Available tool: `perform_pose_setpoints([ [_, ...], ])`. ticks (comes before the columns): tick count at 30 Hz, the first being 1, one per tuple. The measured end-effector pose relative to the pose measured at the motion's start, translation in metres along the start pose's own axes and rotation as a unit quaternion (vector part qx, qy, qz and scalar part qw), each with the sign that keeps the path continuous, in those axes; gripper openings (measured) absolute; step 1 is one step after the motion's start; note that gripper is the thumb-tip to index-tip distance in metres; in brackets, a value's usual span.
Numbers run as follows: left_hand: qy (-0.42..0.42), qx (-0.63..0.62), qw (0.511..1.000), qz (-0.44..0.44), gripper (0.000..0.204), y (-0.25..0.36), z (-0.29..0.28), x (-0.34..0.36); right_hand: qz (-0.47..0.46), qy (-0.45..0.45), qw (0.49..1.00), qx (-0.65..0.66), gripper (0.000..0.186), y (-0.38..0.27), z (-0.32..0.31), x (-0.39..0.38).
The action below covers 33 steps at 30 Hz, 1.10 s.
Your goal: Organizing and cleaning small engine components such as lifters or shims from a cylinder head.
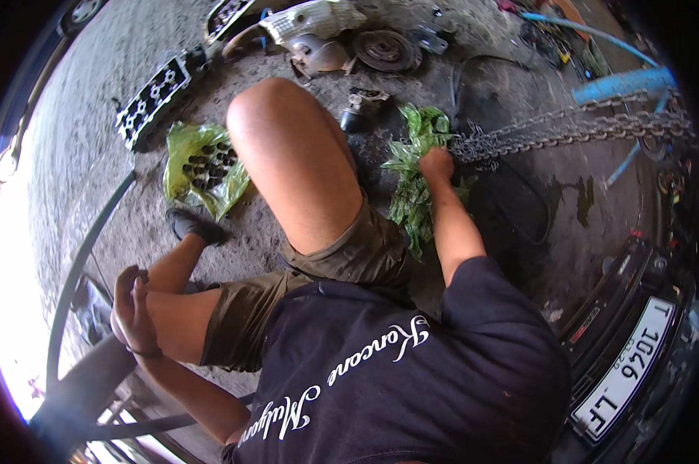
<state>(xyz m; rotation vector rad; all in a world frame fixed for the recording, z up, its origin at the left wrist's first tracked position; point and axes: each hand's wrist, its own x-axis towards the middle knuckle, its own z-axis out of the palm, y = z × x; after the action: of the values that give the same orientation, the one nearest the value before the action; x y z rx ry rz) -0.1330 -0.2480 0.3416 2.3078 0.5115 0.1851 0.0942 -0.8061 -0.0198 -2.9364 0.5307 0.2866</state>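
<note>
Dark T-shirt (458, 387), short sleeves (485, 290); white script lettering (343, 373) slants across it. Olive-brown shorts (341, 255), creased. Dark shoe (198, 226) on left foot. Thin dark band (144, 353) circles wrist of left hand (136, 321).

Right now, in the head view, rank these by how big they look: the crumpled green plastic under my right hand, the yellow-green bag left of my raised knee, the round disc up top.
1. Crumpled green plastic, partly covered by your right hand
2. Yellow-green bag
3. Round disc
</note>
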Motion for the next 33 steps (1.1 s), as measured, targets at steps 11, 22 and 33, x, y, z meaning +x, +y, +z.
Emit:
perform_pose_setpoints([
  [11,0.038,-0.131,0.990,0.047,0.022,-0.013,0.013,-0.024,-0.144,0.280,0.942,0.113,0.021,-0.031,-0.163,0.042],
  [22,0.011,-0.241,0.970,0.026,0.025,-0.035,0.036,0.017,-0.410,0.256,0.685,0.545,0.025,-0.227,-0.369,-0.101],
  [33,-0.123,-0.310,0.942,-0.032,0.045,-0.084,0.169,0.119,-0.289,-0.339,0.721,0.530,0.024,-0.352,-0.107,-0.162],
])
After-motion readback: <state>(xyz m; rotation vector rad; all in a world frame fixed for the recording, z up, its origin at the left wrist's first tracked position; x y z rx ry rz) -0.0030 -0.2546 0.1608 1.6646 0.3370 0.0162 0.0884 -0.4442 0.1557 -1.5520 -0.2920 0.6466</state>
